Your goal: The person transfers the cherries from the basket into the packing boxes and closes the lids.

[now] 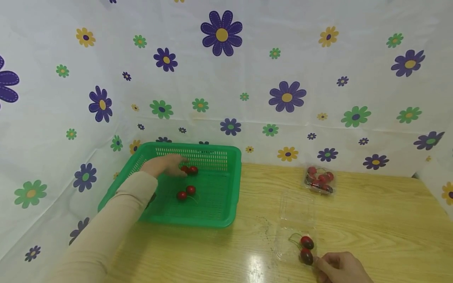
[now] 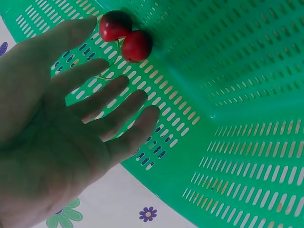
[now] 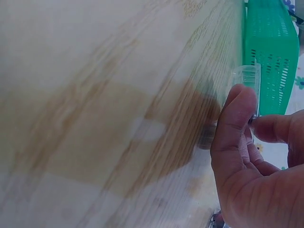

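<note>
The left hand (image 1: 168, 164) is reaching over the back of a green rectangular plastic basket (image 1: 214, 202) with slotted walls. Its fingers are spreading apart, loosely straight, and it is holding nothing. The thumb tip is hovering just beside a pair of 2 round, glossy red cherries with thin green stems (image 2: 137, 46); whether it is touching them, I cannot tell. Another pair of 2 red cherries (image 1: 190, 190) is lying on the basket floor nearer the front, and a beige sleeve (image 1: 122, 212) is crossing the basket's left side.

The right hand (image 1: 337, 267) is pinching the near right edge of a clear, hinged plastic box (image 1: 297, 208) between thumb and finger. The box is lying open on a light wood-grain counter (image 1: 371, 220), its lid stretching toward the back. Inside, 2 dark red oval cherries with green stems (image 1: 306, 242) are resting just beside the fingertips. Farther back, a small clear plastic box full of red cherries (image 1: 320, 171) is standing near a white sheet with purple, green and yellow flowers (image 1: 247, 74).
</note>
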A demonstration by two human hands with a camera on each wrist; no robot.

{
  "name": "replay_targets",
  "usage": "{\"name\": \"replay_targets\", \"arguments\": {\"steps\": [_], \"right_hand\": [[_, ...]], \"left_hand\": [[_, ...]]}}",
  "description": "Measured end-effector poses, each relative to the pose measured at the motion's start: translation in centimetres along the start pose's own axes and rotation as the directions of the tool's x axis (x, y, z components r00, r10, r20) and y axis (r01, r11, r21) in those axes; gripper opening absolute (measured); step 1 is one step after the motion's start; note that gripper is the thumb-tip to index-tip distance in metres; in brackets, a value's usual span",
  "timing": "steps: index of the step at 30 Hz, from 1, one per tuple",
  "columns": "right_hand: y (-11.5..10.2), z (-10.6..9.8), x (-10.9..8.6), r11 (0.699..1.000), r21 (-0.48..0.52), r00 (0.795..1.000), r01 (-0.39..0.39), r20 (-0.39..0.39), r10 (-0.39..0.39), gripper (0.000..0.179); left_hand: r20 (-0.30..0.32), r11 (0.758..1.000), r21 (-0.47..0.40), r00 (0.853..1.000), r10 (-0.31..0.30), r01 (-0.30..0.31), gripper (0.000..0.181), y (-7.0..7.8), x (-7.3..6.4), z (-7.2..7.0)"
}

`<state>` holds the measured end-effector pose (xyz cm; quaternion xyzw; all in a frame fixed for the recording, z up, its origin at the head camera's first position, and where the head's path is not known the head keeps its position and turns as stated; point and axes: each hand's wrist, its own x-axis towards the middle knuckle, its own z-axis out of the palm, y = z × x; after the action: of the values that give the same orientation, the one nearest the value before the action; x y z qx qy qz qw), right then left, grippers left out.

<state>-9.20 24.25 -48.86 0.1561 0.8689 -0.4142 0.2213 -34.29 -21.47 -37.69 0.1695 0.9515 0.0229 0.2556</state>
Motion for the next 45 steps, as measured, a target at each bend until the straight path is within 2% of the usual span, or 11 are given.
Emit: {"name": "replay_targets", "arguments": {"steps": [7,11,18,23,29,31,37,44,45], "right_hand": [[-0.1,0.0,0.0,1.000,0.012,1.000,0.000,0.009,0.000,0.028],[0.0,-0.2,-0.1,1.000,0.023,1.000,0.019,0.021,-0.019,0.030],[0.4,-0.5,-0.2,0.997,0.037,0.996,0.070,0.056,-0.072,0.033],[0.5,-0.4,-0.2,0.996,0.043,0.995,0.078,0.057,-0.080,0.034],[0.6,-0.4,-0.2,0.995,0.036,0.994,0.089,0.057,-0.091,0.034],[0.5,-0.3,-0.1,0.996,0.039,0.995,0.081,0.052,-0.083,0.034],[0.6,-0.2,-0.2,0.996,0.042,0.995,0.083,0.053,-0.085,0.034],[0.6,-0.3,-0.3,0.993,0.059,0.992,0.098,0.070,-0.102,0.036],[0.6,-0.3,-0.4,0.993,0.064,0.991,0.104,0.075,-0.108,0.036]], "left_hand": [[-0.034,0.999,-0.027,0.999,0.033,-0.034,0.058,0.1,-0.3,0.0],[-0.084,0.997,-0.048,0.995,0.051,-0.055,0.047,0.2,-0.6,0.0],[-0.221,0.995,-0.019,0.971,0.094,-0.101,0.024,0.4,-0.5,0.2],[-0.260,0.996,-0.004,0.962,0.088,-0.092,0.014,0.6,-0.4,0.5],[-0.310,0.995,0.073,0.947,0.086,-0.066,0.007,1.0,-1.0,0.6],[-0.312,0.996,0.070,0.947,0.080,-0.061,0.007,1.0,-1.2,0.5],[-0.267,0.997,-0.003,0.961,0.072,-0.076,0.010,0.9,-1.1,0.4],[-0.304,0.993,0.030,0.945,0.121,-0.117,0.018,0.9,-1.2,0.3],[-0.304,0.994,0.022,0.947,0.106,-0.105,0.019,0.9,-1.3,0.3]]}}
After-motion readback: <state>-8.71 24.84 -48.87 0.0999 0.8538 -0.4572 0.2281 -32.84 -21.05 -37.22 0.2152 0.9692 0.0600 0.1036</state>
